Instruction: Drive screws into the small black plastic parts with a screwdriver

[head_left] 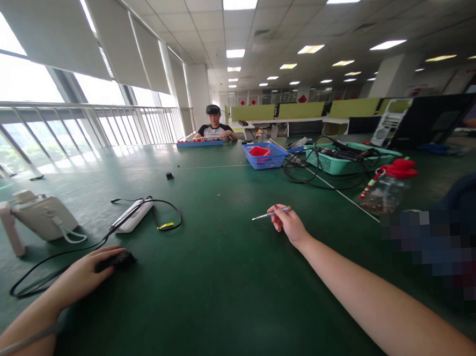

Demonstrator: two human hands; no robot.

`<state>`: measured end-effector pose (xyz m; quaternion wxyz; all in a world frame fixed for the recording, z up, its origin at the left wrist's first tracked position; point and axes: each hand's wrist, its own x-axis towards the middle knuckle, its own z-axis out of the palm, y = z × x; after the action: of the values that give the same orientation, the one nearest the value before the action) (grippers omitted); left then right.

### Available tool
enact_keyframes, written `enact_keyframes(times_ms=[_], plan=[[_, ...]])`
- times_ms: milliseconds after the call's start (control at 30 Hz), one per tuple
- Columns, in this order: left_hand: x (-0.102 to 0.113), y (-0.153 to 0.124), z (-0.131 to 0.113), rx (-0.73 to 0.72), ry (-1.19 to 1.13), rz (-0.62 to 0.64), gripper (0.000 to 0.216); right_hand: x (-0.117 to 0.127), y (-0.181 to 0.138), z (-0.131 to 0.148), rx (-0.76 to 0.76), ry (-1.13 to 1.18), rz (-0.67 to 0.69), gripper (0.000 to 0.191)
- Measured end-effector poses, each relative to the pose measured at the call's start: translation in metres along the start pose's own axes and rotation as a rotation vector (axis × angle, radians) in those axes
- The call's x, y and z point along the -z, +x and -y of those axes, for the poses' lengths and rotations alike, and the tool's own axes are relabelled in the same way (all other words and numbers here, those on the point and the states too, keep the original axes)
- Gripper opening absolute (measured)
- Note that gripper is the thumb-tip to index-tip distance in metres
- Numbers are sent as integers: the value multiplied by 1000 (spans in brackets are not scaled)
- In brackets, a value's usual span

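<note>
In the head view, my right hand point(291, 226) pinches a slim screwdriver point(267, 215) above the middle of the green table point(228, 286), its thin metal shaft pointing left. On the left, my left hand point(85, 276) is closed around a small black object point(124, 260) resting on the table; its exact kind is not clear. Just beyond that hand lies a white oblong device point(134, 215), crossed by a black cable point(104, 240) with a yellow tag point(166, 226).
Far left stands a beige device point(44, 214) with a white cord. A blue basket point(267, 160), a green basket point(338, 165) with cables, and a red-lidded bottle point(387, 190) stand right. A small black piece point(169, 175) lies ahead. Another person point(214, 128) sits at the far end.
</note>
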<state>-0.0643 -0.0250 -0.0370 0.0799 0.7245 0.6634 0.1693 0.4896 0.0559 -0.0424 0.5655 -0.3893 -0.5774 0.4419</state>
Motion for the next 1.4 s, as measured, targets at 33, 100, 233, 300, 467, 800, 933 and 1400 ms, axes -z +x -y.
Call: enact_keyframes(times_ms=[33, 100, 233, 300, 467, 800, 933, 1400], plan=[[-2, 1, 0, 3, 16, 14, 58, 0, 0, 0, 0, 1, 1, 38], [-4, 2, -1, 19, 54, 24, 56, 0, 0, 0, 8, -2, -2, 37], [1, 1, -11, 65, 134, -38, 59, 0, 0, -1, 12, -2, -3, 37], [5, -3, -21, 96, 160, -119, 61, 0, 0, -1, 7, 5, -7, 37], [10, -12, -54, 33, 134, -294, 57, 0, 0, -1, 14, -7, -3, 37], [-4, -4, -64, -157, 56, -38, 55, -2, -2, 3, 5, -1, -4, 37], [-2, -4, -60, -137, 70, -57, 53, -2, -2, 3, 1, -5, 1, 38], [-6, -1, -55, -138, 8, 55, 60, -1, -1, 1, 6, 9, 5, 37]])
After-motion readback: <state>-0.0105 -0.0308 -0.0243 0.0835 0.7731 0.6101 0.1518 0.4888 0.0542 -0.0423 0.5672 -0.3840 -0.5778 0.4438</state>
